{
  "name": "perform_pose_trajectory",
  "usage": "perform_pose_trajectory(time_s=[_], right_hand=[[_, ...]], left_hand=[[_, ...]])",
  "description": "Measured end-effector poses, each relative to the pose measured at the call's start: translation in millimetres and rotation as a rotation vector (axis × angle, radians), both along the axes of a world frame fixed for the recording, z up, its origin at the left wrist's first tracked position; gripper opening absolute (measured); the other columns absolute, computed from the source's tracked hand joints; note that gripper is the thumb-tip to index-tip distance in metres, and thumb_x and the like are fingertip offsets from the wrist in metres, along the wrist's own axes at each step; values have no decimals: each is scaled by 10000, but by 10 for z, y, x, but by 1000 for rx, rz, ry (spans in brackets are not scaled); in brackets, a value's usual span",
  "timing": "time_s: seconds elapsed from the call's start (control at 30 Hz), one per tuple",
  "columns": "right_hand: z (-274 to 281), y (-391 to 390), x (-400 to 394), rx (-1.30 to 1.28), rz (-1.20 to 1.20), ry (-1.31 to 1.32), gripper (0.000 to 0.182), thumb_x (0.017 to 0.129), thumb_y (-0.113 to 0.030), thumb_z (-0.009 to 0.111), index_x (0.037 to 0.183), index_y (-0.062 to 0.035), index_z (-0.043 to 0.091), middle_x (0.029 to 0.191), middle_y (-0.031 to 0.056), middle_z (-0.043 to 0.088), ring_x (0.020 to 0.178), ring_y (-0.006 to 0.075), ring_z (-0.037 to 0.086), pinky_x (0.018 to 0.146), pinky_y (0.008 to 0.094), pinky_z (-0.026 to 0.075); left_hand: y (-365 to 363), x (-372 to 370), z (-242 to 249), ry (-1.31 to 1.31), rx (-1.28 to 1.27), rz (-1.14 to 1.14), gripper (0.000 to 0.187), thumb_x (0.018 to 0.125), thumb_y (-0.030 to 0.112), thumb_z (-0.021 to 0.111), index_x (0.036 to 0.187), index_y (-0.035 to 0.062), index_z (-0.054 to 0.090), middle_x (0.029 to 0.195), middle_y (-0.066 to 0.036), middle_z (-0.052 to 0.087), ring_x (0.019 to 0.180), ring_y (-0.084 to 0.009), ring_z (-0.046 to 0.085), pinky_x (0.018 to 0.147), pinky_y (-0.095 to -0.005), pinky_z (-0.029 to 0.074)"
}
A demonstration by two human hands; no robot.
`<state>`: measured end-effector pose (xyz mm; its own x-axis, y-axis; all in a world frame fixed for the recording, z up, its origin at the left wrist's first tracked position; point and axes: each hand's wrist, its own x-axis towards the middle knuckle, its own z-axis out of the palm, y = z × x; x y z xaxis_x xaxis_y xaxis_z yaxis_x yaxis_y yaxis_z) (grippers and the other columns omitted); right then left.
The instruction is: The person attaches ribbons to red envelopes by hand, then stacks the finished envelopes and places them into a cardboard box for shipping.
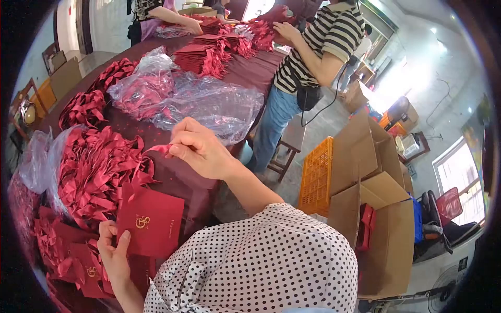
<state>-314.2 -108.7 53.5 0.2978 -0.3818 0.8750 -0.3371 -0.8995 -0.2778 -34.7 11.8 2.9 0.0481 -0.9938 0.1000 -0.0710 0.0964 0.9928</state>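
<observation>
My left hand (116,250) grips the lower left edge of a red card-like bag (156,221) with a gold logo, thumb on its front. Above and to the right of it, my right hand (195,148) pinches the end of a red ribbon (158,149) between thumb and fingers. A large heap of red ribbons (96,172) lies left of my right hand, partly in clear plastic. More red bags with gold logos (90,268) lie below and left of my left hand.
Clear plastic bags (209,101) and stacked red bags (195,57) lie farther up the dark red table (250,68). A person in a striped shirt (318,52) stands at its right side. An orange crate (316,175) and open cardboard boxes (389,250) stand at the right.
</observation>
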Motion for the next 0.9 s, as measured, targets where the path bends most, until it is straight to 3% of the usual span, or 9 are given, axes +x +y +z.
perform_pose_trajectory(time_s=[0.07,0.17,0.27,0.33,0.43,0.47,0.57,0.8,0.9], right_hand=[[31,77,138,38,69,-107,158,851,-150,575,793,-3,564,631,83,549,539,149,556,508,270,427],[116,226,311,678,325,-173,82,851,-101,562,856,-19,570,597,67,573,548,108,564,519,277,438],[146,313,544,792,406,-132,96,841,-86,568,908,-21,547,627,84,590,570,119,597,524,278,455],[18,292,744,643,465,-12,134,816,-55,587,942,-23,557,689,64,614,587,112,620,547,248,471],[-162,373,1025,663,472,167,111,858,-105,523,910,-15,563,777,122,614,623,211,625,588,317,485],[-209,401,1094,626,486,241,154,861,-144,514,910,-10,573,799,132,606,710,265,614,643,362,481],[-396,457,1254,463,537,260,174,853,-173,509,895,-20,581,793,122,586,808,277,575,683,376,458],[-372,483,1296,352,415,245,177,845,-182,495,768,-27,532,698,107,531,720,288,509,648,389,435],[-374,444,1301,348,331,412,117,761,-172,533,717,-66,507,683,100,532,696,290,514,614,400,431]], left_hand=[[-22,36,-75,-34,-37,10,201,733,-17,581,789,57,402,822,6,372,762,-87,340,729,-190,284],[-32,70,-86,-17,-34,15,161,785,27,574,794,57,416,808,15,384,746,-80,340,715,-186,289],[-52,99,-88,86,24,10,119,839,64,551,800,59,439,793,26,394,742,-72,349,722,-187,298],[-64,118,-117,136,46,5,104,862,75,534,803,62,450,786,31,397,742,-68,355,727,-189,304],[-78,114,-163,249,91,42,61,881,68,502,832,62,467,795,35,418,766,-64,378,741,-197,317],[-84,95,-153,248,78,49,42,887,68,489,851,56,471,811,30,431,781,-67,388,747,-200,322],[-74,97,-154,235,25,24,28,893,71,473,888,44,479,846,19,451,807,-76,402,760,-205,327],[-82,155,-157,226,-2,-4,26,870,47,480,892,35,487,886,0,456,853,-95,430,817,-215,328],[-112,108,-105,-51,-142,125,47,857,38,492,812,23,499,849,-18,458,842,-114,439,807,-234,341]])
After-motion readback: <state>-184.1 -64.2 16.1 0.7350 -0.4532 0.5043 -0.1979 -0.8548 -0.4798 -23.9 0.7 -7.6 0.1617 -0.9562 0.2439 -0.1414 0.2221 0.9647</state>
